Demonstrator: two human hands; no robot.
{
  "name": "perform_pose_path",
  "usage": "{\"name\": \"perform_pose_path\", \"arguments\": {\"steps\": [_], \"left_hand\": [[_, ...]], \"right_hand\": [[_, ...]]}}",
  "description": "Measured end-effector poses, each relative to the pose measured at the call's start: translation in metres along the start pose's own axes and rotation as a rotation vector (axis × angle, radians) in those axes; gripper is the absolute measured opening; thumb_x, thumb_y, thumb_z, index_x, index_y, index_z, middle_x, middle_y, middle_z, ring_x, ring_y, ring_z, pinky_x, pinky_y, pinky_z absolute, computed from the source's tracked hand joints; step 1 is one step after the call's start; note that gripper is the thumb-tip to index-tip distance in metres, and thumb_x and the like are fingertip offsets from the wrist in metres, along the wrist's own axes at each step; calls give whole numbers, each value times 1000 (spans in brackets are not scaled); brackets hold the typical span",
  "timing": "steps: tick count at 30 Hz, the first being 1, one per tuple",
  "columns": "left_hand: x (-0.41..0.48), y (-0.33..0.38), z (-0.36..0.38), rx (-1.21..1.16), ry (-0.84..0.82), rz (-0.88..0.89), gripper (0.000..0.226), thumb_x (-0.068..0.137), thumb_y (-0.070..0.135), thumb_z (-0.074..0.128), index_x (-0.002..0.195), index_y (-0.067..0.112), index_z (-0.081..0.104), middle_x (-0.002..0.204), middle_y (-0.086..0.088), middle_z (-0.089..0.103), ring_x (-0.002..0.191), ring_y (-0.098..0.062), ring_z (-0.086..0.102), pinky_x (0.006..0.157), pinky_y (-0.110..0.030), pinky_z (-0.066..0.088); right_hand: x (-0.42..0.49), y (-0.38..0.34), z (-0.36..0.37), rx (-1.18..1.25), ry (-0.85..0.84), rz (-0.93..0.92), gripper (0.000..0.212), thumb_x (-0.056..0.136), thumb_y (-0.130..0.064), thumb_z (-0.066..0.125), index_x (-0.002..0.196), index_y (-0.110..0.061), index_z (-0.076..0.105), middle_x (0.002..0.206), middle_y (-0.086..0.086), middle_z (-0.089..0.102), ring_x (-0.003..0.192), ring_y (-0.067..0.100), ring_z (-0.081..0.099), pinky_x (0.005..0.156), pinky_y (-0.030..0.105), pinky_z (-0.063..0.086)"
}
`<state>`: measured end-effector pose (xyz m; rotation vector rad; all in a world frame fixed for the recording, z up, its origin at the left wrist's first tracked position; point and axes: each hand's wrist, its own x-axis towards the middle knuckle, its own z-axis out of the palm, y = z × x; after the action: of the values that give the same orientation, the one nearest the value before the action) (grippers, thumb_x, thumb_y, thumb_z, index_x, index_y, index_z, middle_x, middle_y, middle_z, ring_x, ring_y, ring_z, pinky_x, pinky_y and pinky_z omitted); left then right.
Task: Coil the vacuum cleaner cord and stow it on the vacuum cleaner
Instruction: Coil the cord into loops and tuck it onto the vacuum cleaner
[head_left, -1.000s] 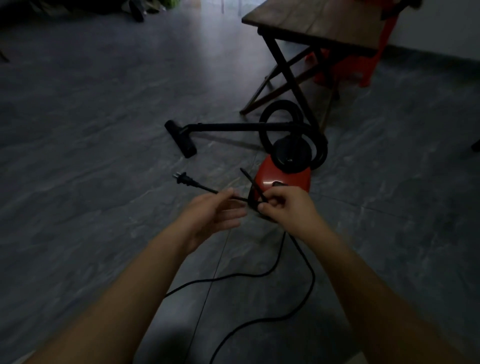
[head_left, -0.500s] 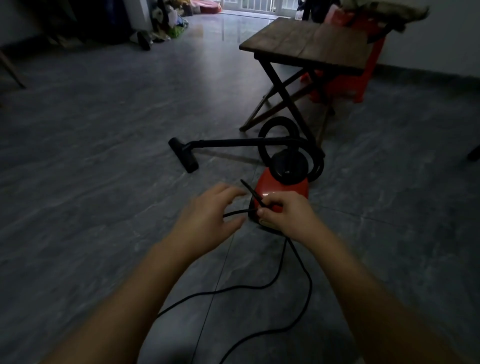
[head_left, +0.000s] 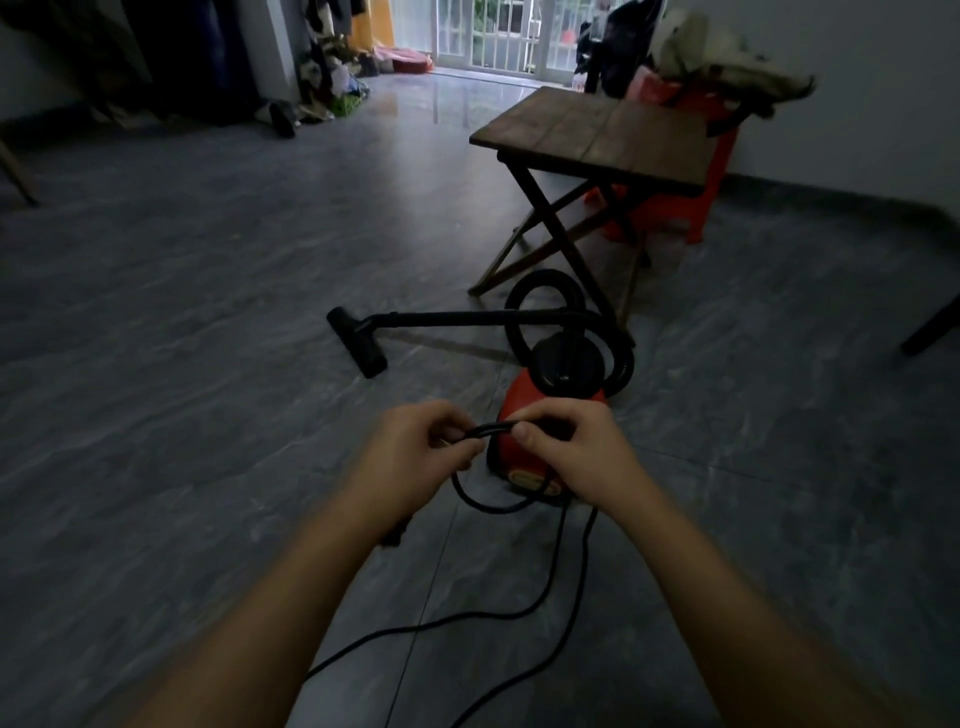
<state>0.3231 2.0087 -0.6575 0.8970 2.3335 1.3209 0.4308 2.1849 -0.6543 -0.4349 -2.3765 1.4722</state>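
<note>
Vacuum cleaner (head_left: 540, 415), cord (head_left: 545, 597) on floor (head_left: 208, 364)

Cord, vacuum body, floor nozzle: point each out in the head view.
cord (head_left: 485, 430), head view, the stretch pinched between both hands.
vacuum body (head_left: 522, 402), head view, its red shell.
floor nozzle (head_left: 358, 343), head view, the black brush head.

You've got a black cord (head_left: 485, 430) in front of the red vacuum (head_left: 524, 447) with its black hose (head_left: 540, 283), all on grey marbled floor (head_left: 208, 364); behind the vacuum, a brown table (head_left: 597, 135).

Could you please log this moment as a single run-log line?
stage: coiling | left hand: gripping cord | right hand: pinching cord | loop: small | slack: on floor | vacuum cleaner: cord unstowed
</note>
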Motion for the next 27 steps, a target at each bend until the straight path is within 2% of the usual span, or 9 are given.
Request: {"name": "perform_pose_path", "arguments": {"steps": [5,8,11,14,16,19,22,25,27], "left_hand": [[9,-3,-4,-276,80,-147,6,87,11,76,88,11,70,76,-8,77,70,-17,76,68,-42,64],[12,-5,-7,-418,173,-200,9,87,10,74,91,4,68,78,-12,77,72,-22,77,67,-40,63],[13,-6,-5,-491,196,-238,13,87,9,75,96,2,68,81,-13,77,74,-24,78,68,-40,62],[12,-10,-1,-399,148,-204,16,88,11,74,104,9,70,86,-9,77,75,-18,77,66,-38,63],[11,-12,0,-309,121,-159,15,90,13,73,105,16,70,91,-6,76,75,-15,77,64,-35,63],[10,-16,-2,-152,114,-78,12,91,15,71,102,20,70,88,-2,74,73,-11,75,63,-34,63],[9,-21,-3,-17,100,11,20,91,20,72,110,24,66,85,3,74,74,-7,73,71,-28,61],[9,-24,-4,186,70,124,24,90,24,72,112,28,64,89,8,72,81,-2,69,73,-18,55],[10,-24,-5,240,87,187,20,90,24,72,109,26,66,91,8,72,82,-4,68,75,-23,57]], "right_hand": [[5,19,-3,-59,111,33,16,91,-18,68,106,-22,73,99,-13,71,96,0,65,82,13,50],[7,27,-2,-67,163,88,19,92,-13,66,109,-18,71,94,-12,69,90,1,64,79,14,49],[9,33,1,-72,207,108,20,91,-5,63,101,-19,72,90,0,74,86,16,70,83,31,57],[11,32,1,-58,197,115,27,93,0,59,95,-25,71,82,-3,73,74,18,70,79,33,58],[13,32,0,-87,156,105,22,94,-3,59,102,-16,74,83,-3,73,72,16,70,76,28,57],[14,29,1,-144,105,82,22,95,-7,60,110,-14,74,89,-2,74,76,13,70,75,19,54],[14,27,4,-203,57,45,21,95,-10,61,109,-16,75,92,-8,74,85,5,69,81,19,52],[11,24,11,-197,-23,56,21,95,-10,60,106,-20,76,90,-14,73,86,-1,68,71,7,49],[10,21,14,-187,-27,55,21,95,-10,60,104,-21,76,90,-13,74,83,0,68,67,4,48]]}}
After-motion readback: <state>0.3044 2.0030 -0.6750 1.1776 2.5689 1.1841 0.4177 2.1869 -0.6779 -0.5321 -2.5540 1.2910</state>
